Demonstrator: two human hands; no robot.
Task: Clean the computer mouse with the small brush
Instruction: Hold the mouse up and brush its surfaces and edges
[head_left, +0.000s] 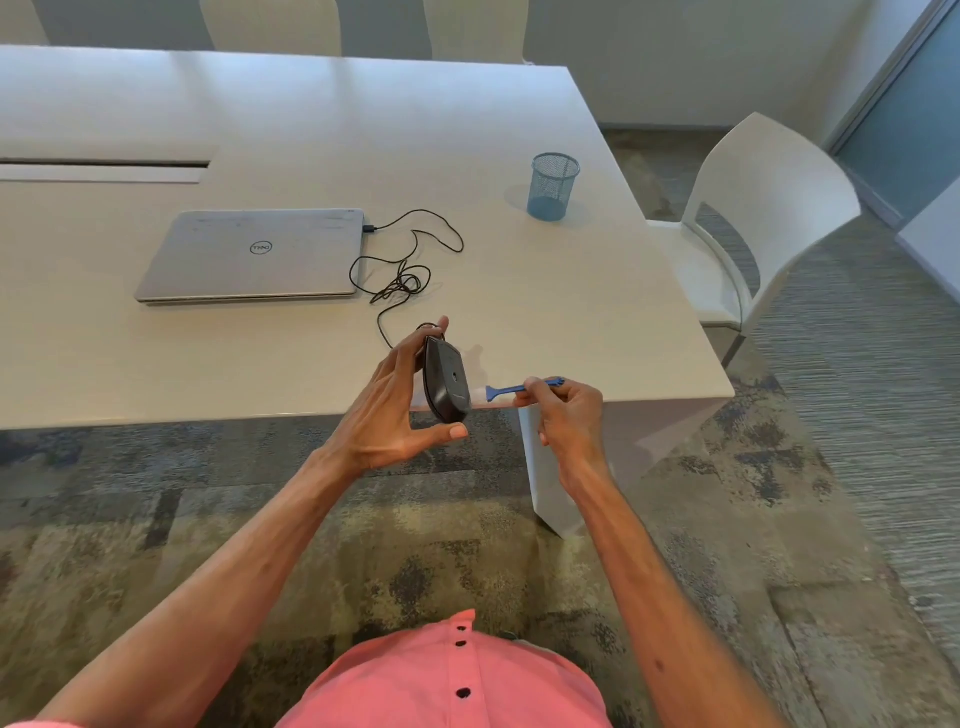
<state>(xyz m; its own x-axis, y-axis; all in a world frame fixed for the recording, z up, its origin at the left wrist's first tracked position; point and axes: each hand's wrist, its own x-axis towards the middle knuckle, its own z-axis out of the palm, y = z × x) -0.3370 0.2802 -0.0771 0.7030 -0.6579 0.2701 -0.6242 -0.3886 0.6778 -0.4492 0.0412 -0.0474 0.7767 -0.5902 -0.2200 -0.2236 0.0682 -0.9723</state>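
We see a wide white table (519, 130) filling the far half of the scene, its near edge running across the middle, with patterned carpet (208, 519) below it and a white chair (769, 208) standing off its right corner. On the left part of the table lies a closed grey laptop (254, 257), and a thin black cable (410, 260) runs from its right side in loose loops toward us. Far to the right on the table stands a blue mesh cup (554, 186), well apart from everything else. At the near bottom edge we see a pink buttoned shirt (452, 680), from which two bare forearms reach forward. Our left hand (395, 410) is raised just over the near table edge and grips the black computer mouse (447, 379) lengthwise, fingertips at its far end where the cable enters and thumb pressed under its near end, the palm spread fairly wide; the mouse is tipped on its side so its underside faces right. Our right hand (566, 415), just to the right, is curled closed, pinching the handle of the small blue brush (511, 389) between thumb and fingers. The brush points left, and its pale bristles touch the near part of the mouse's underside.
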